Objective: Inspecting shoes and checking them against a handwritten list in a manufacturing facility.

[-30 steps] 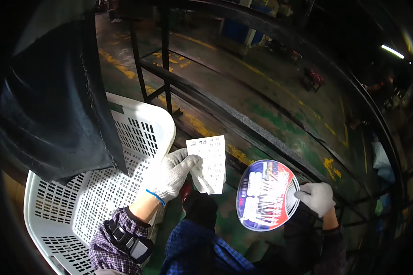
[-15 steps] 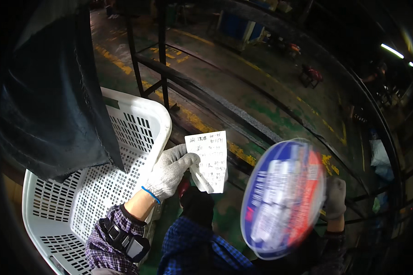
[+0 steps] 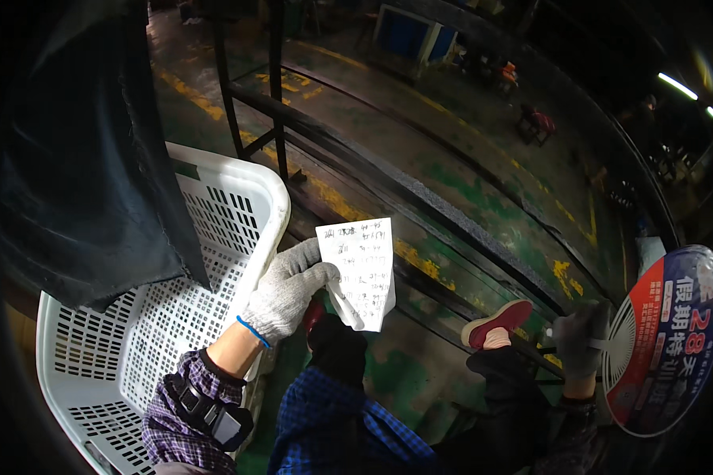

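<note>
My left hand [image 3: 287, 291], in a light grey knit glove with a blue cuff, pinches a small white paper sheet [image 3: 358, 269] between thumb and fingers. Handwriting covers the sheet, and its lower part is folded. At the right, my right hand [image 3: 580, 342], also gloved and in shadow, is closed round the handle of a round hand fan [image 3: 667, 340]. The fan is printed in blue, purple and red, with pale ribs near the handle. It is held out to the right, away from the paper.
A white perforated plastic basket [image 3: 273, 198] stands at my left, with a dark sheet [image 3: 95, 166] hanging over it. Black metal rails [image 3: 356, 162] cross in front. My red shoe [image 3: 499, 323] is below. Beyond lie a green floor with yellow lines and a stool [image 3: 537, 123].
The fan has swung from in front of my legs out to the right, showing its other face and uncovering the red shoe. My left hand and the paper have barely moved.
</note>
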`<control>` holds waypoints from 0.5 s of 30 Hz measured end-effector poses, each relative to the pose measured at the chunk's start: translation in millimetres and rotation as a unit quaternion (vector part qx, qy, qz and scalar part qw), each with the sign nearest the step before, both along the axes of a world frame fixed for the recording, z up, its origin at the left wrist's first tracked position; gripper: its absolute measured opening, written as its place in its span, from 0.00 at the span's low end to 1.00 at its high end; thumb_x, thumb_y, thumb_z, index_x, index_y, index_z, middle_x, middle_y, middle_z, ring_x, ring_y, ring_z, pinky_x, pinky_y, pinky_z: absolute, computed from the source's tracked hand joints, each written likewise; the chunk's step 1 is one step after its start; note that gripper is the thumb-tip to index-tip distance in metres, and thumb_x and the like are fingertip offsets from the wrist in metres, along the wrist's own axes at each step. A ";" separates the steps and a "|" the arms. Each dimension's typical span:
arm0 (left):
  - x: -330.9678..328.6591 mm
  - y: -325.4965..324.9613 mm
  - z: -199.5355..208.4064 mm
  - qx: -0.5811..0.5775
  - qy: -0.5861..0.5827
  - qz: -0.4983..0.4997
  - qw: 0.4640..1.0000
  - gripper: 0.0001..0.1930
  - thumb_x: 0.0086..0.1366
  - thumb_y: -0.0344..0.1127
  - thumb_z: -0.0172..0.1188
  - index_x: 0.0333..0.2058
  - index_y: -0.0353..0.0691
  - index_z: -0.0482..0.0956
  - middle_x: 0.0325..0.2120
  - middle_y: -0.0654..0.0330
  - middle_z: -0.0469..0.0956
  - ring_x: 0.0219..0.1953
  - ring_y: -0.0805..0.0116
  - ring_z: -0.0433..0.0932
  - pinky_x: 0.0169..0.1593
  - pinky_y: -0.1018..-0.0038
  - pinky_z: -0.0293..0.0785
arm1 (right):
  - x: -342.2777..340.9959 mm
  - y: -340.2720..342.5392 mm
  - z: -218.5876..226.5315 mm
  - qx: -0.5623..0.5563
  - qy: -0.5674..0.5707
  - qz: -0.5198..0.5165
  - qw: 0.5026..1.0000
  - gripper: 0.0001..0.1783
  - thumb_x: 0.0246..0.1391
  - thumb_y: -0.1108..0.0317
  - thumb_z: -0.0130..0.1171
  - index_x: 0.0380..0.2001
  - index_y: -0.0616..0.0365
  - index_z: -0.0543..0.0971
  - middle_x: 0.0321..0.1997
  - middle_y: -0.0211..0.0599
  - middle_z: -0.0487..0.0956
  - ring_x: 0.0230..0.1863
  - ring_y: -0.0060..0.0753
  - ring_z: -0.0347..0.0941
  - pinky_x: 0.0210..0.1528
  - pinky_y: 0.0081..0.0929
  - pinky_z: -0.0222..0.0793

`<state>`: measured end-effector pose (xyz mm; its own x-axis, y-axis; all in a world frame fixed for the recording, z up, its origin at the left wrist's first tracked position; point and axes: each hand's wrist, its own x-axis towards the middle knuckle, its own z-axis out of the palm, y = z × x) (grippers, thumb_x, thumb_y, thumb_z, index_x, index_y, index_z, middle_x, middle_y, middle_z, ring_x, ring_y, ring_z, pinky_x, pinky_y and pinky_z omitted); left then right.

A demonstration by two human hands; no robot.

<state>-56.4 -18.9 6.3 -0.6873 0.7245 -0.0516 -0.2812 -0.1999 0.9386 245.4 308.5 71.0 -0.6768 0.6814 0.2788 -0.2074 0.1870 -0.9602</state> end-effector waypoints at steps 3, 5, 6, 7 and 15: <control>0.1 0.3 0.0 -0.002 0.008 0.008 1.000 0.20 0.66 0.21 0.53 0.57 0.28 0.72 0.50 0.55 0.79 0.53 0.68 0.76 0.61 0.72 0.68 | -6.2 5.9 -3.3 0.217 -0.265 -0.070 0.937 0.12 0.60 0.64 0.58 0.34 0.65 0.80 0.21 0.33 0.76 0.22 0.21 0.70 0.25 0.25 0.65; 0.9 0.2 0.2 -0.003 0.009 0.015 1.000 0.19 0.65 0.21 0.53 0.56 0.28 0.72 0.50 0.55 0.79 0.52 0.68 0.76 0.60 0.72 0.69 | -11.9 12.0 -2.5 0.248 -0.300 -0.091 0.917 0.18 0.61 0.65 0.56 0.22 0.67 0.80 0.20 0.29 0.77 0.23 0.13 0.67 0.24 0.22 0.61; 1.2 0.2 0.3 -0.004 0.010 0.017 1.000 0.19 0.65 0.21 0.53 0.56 0.28 0.72 0.50 0.55 0.79 0.52 0.68 0.76 0.60 0.72 0.69 | -13.3 13.7 -0.7 0.181 -0.281 -0.102 0.937 0.18 0.62 0.65 0.55 0.23 0.67 0.80 0.20 0.28 0.76 0.23 0.13 0.67 0.24 0.22 0.61; 1.7 0.1 0.4 0.012 0.009 0.016 1.000 0.19 0.65 0.21 0.53 0.56 0.28 0.72 0.50 0.55 0.79 0.52 0.68 0.76 0.60 0.72 0.69 | -13.7 12.6 -1.2 0.131 -0.255 -0.085 0.954 0.18 0.63 0.65 0.54 0.23 0.67 0.80 0.19 0.27 0.76 0.22 0.13 0.67 0.24 0.22 0.62; 3.0 0.0 5.3 -0.034 0.033 0.028 0.998 0.19 0.65 0.20 0.52 0.55 0.28 0.73 0.49 0.54 0.79 0.51 0.68 0.77 0.59 0.73 0.69 | -12.8 6.0 -8.6 0.085 -0.272 -0.083 0.955 0.17 0.62 0.66 0.58 0.24 0.69 0.80 0.22 0.32 0.79 0.24 0.16 0.69 0.26 0.21 0.64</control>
<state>-53.4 -18.9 11.6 -0.7306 0.6807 -0.0537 -0.2092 -0.1483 0.9666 232.7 314.5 62.3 -0.6395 0.7681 0.0326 0.3602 0.3368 -0.8699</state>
